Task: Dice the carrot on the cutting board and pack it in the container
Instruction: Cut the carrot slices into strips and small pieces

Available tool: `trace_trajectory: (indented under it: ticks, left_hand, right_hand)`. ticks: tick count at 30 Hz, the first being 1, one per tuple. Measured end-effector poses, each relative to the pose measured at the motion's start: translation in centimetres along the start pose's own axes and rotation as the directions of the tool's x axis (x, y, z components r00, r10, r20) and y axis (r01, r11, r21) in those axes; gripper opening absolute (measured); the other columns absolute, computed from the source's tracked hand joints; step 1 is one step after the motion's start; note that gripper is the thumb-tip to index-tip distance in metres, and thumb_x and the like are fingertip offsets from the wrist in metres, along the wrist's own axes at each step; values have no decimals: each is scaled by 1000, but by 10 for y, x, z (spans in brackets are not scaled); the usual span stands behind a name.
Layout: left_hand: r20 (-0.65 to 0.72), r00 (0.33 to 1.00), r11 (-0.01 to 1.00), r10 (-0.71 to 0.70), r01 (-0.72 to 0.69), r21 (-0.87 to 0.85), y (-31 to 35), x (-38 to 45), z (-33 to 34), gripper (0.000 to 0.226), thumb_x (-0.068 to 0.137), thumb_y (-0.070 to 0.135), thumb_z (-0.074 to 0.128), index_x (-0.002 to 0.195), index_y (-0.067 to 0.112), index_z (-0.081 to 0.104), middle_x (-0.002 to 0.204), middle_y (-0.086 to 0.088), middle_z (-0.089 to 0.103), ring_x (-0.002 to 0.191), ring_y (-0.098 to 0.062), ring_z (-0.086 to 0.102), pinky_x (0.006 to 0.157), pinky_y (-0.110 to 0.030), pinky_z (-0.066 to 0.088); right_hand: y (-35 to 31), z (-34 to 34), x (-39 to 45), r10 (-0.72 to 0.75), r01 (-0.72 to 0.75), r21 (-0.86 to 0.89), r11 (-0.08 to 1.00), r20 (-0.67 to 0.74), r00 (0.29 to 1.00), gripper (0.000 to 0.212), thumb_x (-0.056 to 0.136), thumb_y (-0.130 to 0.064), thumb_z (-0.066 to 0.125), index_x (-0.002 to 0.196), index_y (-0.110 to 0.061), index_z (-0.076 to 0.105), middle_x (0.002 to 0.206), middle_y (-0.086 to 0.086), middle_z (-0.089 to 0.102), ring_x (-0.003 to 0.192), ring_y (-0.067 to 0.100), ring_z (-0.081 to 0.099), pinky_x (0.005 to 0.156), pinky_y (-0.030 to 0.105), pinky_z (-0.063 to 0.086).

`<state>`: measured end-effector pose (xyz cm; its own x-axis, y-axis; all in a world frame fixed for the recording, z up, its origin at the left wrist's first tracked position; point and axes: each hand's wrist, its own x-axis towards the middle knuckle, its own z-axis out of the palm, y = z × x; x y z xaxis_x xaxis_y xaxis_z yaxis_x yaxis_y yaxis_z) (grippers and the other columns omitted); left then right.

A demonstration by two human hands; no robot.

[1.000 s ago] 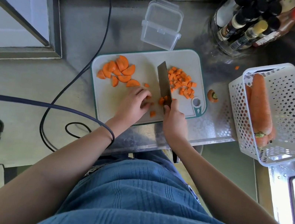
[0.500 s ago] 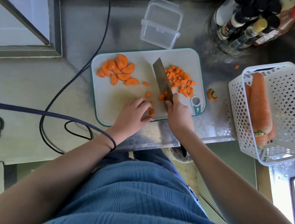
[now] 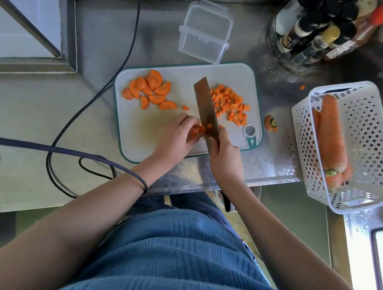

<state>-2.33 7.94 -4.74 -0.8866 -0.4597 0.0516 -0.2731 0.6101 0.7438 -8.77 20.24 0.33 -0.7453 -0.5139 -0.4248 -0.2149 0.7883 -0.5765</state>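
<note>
On the cutting board (image 3: 136,133), the right hand (image 3: 224,159) grips a knife (image 3: 205,108); the left hand (image 3: 177,137) pinches carrot pieces (image 3: 199,129). Diced carrot (image 3: 231,106) sits right, uncut slices (image 3: 150,88) left. Container (image 3: 203,35) empty.

Setting: kitchen. Evidence: stainless steel table (image 3: 271,158) carrying a cutting board (image 3: 136,135), cluster of sauce bottles (image 3: 312,36), white perforated basket (image 3: 372,149) of whole carrots (image 3: 331,137), clear plastic container (image 3: 203,35).
</note>
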Motion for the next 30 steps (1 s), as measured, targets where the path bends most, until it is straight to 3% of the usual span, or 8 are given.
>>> trace_trajectory:
  ticks: [3, 9, 12, 16, 19, 23, 30]
  left_hand:
    - [-3, 999, 999, -35, 35, -18, -8, 4, 3, 11, 86, 14, 64, 91, 5, 62, 92, -8, 60, 81, -24, 61, 68, -40, 52]
    - [-28, 999, 1000, -26, 26, -5, -13, 8, -2, 10, 87, 7, 61, 94, 3, 66, 95, -10, 62, 86, -25, 60, 73, -37, 52]
    - [-66, 998, 1000, -14, 14, 8, -17, 4, -8, 20, 90, 6, 55, 108, 1, 65, 104, -12, 62, 94, -26, 59, 80, -39, 52]
    - [4, 1000, 997, -2, 1, 76, -20, -12, -17, 45, 84, 27, 62, 120, 1, 56, 117, -14, 54, 106, -26, 55, 88, -31, 47]
    - [97, 992, 989, -81, 68, 130, -21, -16, -14, 67, 78, 27, 73, 132, 0, 45, 125, -19, 49, 108, -33, 54, 85, -36, 48]
    - [91, 980, 979, -179, 168, 115, -18, 0, -7, 76, 79, 24, 73, 140, 0, 35, 126, -21, 49, 105, -32, 56, 80, -33, 46]
    - [101, 977, 981, -188, 182, 59, -4, 33, 5, 49, 79, 15, 72, 124, 3, 55, 110, -15, 58, 94, -28, 59, 82, -30, 43]
  right_hand:
    - [2, -4, 0, 2, -2, 5, 1000, -11, 1000, 20, 102, -26, 37, 116, -13, 43, 85, 16, 65, 73, 36, 60, 57, 34, 42]
    - [3, -7, -1, 18, -15, 29, 999, -81, 997, 15, 102, -26, 36, 104, -11, 41, 77, 13, 61, 65, 34, 56, 52, 36, 40]
    - [3, -6, -3, 23, -18, 48, 999, -102, 995, 12, 102, -26, 36, 96, -15, 37, 73, 9, 58, 62, 32, 53, 47, 31, 33]
    - [1, -2, -6, 35, -28, 68, 997, -99, 995, 13, 102, -27, 36, 92, -19, 33, 75, 10, 61, 62, 33, 55, 51, 35, 39]
    - [2, -2, -7, 57, -42, 116, 992, -131, 990, 14, 102, -25, 37, 92, -15, 34, 70, 6, 57, 59, 30, 52, 50, 36, 38]
    - [12, -7, -10, 100, -72, 162, 984, -177, 979, 16, 102, -23, 38, 91, -12, 34, 63, 0, 48, 52, 18, 44, 45, 31, 29]
    - [22, -11, -14, 116, -83, 187, 979, -173, 978, 16, 100, -22, 38, 87, -12, 36, 63, 1, 48, 54, 20, 42, 50, 31, 29]
